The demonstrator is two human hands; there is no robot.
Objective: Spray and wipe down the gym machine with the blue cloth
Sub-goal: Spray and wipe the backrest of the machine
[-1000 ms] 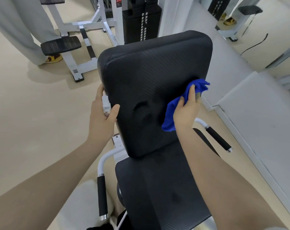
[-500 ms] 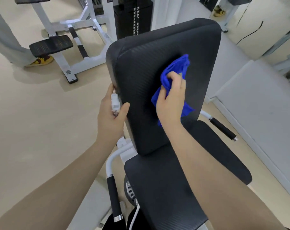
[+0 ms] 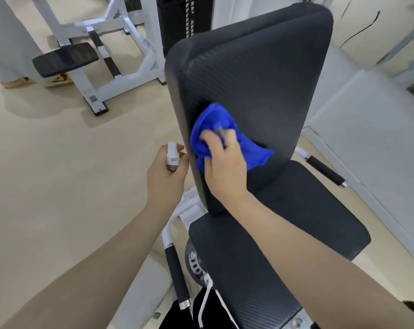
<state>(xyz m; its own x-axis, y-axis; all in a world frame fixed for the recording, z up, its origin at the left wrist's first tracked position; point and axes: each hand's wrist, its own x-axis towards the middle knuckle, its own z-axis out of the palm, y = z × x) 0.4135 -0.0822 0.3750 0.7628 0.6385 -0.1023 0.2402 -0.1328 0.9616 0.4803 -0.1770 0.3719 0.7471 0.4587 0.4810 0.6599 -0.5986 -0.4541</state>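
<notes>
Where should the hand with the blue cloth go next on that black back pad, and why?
Probably sweep upward. The right hand presses the blue cloth low on the back pad, near its left edge, with the upper pad above it uncovered. The left hand holds the spray bottle off to the side.

Illumination is bright, even and diffuse. Soft shadows lie beneath the white steel machine frame (image 3: 111, 74) at 10 o'clock. Wide-angle distortion bends edges; the fingers (image 3: 221, 134) show motion blur.

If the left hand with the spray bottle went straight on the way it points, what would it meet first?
Probably nothing: the left hand and spray bottle point past the backrest's left edge, towards open floor. Depth is unclear.
</notes>
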